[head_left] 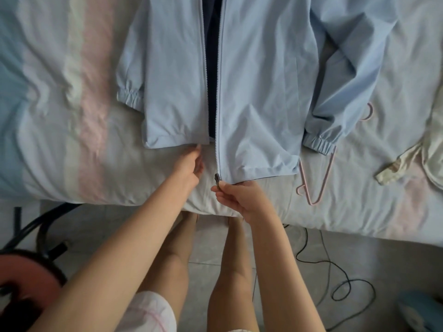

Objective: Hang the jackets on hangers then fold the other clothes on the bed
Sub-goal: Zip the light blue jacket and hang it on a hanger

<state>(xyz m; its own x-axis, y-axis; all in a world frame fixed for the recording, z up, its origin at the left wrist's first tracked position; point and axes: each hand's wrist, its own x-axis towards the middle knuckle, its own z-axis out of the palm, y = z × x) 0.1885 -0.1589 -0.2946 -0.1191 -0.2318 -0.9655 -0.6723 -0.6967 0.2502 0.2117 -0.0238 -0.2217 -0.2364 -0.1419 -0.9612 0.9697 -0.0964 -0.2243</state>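
The jacket [259,80] is lying front-up on the bed [60,104]; it is pale blue, and its zip is standing open all the way up, so that a dark lining [213,68] is showing between the two panels; the sleeves are lying out to either side, each ending in a gathered cuff. The right hand [242,200] is pinching the zip pull [217,179] between thumb and forefinger at the foot of the panel on the person's right, just at the hem and near the bed's edge; its other fingers are curling loosely underneath. The left hand [191,164] is reaching to the lower corner of the other panel with its fingers stretched fairly straight; the tips are touching the hem, and the hand is grasping nothing visible. The two hem corners are lying apart, the left one sitting further up the bed than the right one.

A pink hanger [321,178] is lying on the bed just right of the jacket, partly tucked beneath the right cuff and hem corner; its hook is peeping out beyond the sleeve. A cream garment [407,161] is lying crumpled near the right edge, well apart from the jacket. The person's bare legs [175,259] are standing against the bed; a black cable [335,267] is trailing over the tiled floor [206,248], and a chair [26,283] is showing at the lower left.
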